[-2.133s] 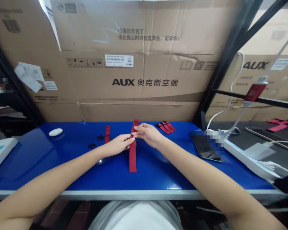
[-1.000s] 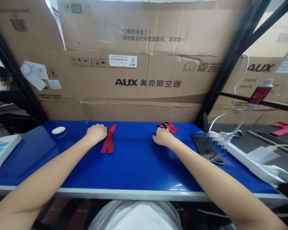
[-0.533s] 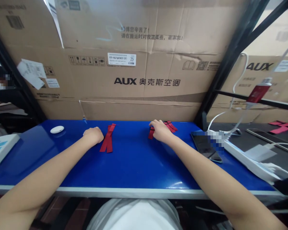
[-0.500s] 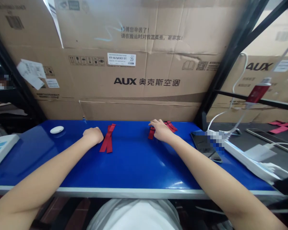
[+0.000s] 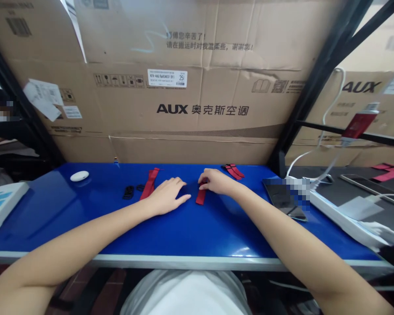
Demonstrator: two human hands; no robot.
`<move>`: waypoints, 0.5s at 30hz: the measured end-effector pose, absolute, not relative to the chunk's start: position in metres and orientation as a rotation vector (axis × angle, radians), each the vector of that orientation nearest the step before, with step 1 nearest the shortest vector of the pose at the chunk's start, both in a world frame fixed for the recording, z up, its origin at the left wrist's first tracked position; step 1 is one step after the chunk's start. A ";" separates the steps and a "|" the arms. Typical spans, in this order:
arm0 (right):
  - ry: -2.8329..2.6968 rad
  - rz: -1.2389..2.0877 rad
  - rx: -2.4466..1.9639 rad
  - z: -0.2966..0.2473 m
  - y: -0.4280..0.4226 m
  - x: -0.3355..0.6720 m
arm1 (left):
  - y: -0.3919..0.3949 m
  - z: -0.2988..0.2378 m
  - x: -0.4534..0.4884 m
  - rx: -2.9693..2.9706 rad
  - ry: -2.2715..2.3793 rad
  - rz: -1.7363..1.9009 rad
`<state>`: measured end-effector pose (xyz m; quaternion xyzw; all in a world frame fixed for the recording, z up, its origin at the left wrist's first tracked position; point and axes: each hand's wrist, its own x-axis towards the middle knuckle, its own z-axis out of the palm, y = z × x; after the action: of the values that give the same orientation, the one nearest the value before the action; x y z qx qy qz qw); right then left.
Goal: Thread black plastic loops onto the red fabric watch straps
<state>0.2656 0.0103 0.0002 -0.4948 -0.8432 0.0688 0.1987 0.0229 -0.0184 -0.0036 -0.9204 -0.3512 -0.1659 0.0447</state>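
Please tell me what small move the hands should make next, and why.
I'd probably bring the left hand in to take the near end of the short red strap. The right hand appears to pinch its far end, the near end is exposed, and the left hand is open beside it, with nothing visible in its grasp.

Blue table: left of the left hand lie red straps, then buckles and, farther out, a white disc; beyond the right hand, red-black straps; to its right, a phone and power strip.
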 end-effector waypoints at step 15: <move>-1.933 1.239 -1.251 -0.008 -0.011 0.221 | -0.009 -0.018 0.030 -3.037 -1.005 -0.819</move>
<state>0.2207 -0.0111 -0.0083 -0.4618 -0.7139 0.4574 0.2605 0.0299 -0.0088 -0.0176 -0.9168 -0.3033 -0.2471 -0.0799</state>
